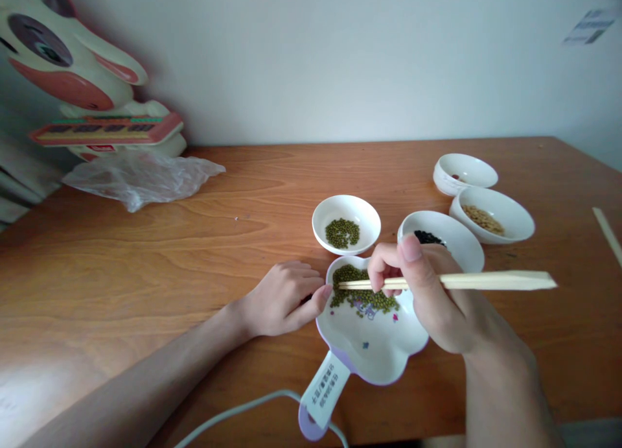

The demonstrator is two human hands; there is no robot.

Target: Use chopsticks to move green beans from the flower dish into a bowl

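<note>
Chopsticks (457,281) among green beans (367,299).
My right hand (437,305) grips them; my left hand (284,299) touches the dish (383,347), its grip I cannot tell.

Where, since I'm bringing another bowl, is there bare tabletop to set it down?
Widest: the table left of the green-bean bowl, between the plastic bag and left hand, bar a speck. Another strip lies behind that bowl, before the wall. Crowded: right hand, chopsticks, flower-shaped dish and the other bowls.

Over at the counter (194,253), the right hand (440,299) holds chopsticks (490,281) into the dish (383,347) of green beans (362,297); the left hand (284,299) touches its rim.
</note>
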